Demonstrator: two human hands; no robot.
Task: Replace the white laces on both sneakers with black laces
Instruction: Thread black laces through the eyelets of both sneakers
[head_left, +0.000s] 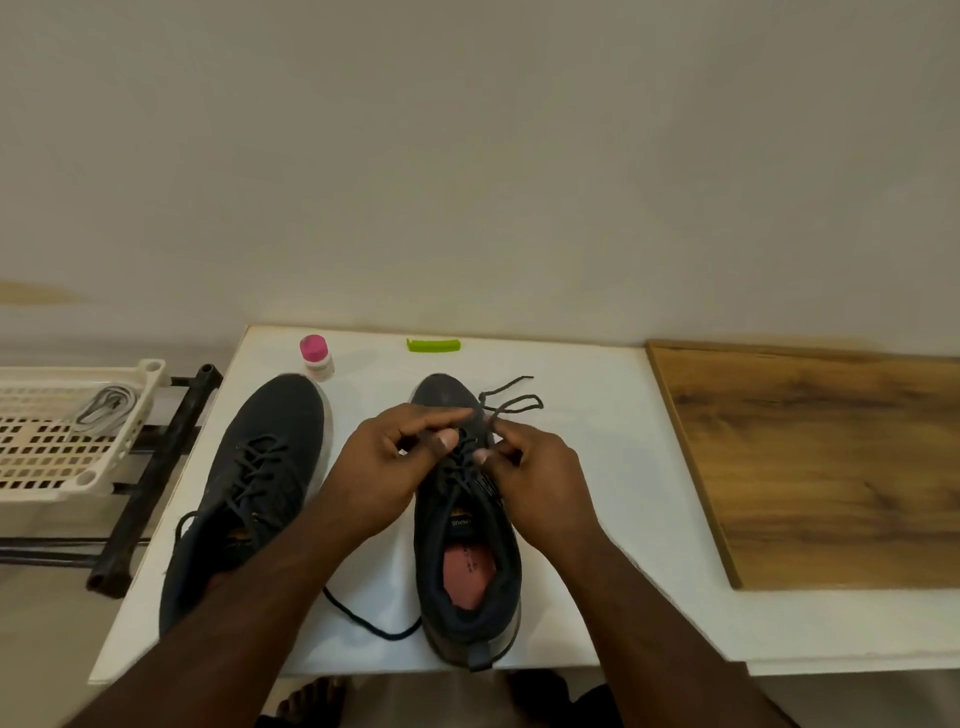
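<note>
Together, two hands, left hand (387, 467) and right hand (535, 478), pinch one black lace (511, 402) over two sneakers (467, 561).

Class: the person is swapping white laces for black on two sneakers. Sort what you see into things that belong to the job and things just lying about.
Belongs to the job:
right sneaker
left sneaker
black lace, pinched by both hands: left hand, right hand
white laces in the basket

Just lying about:
pink-capped bottle
green clip
wooden board
</note>
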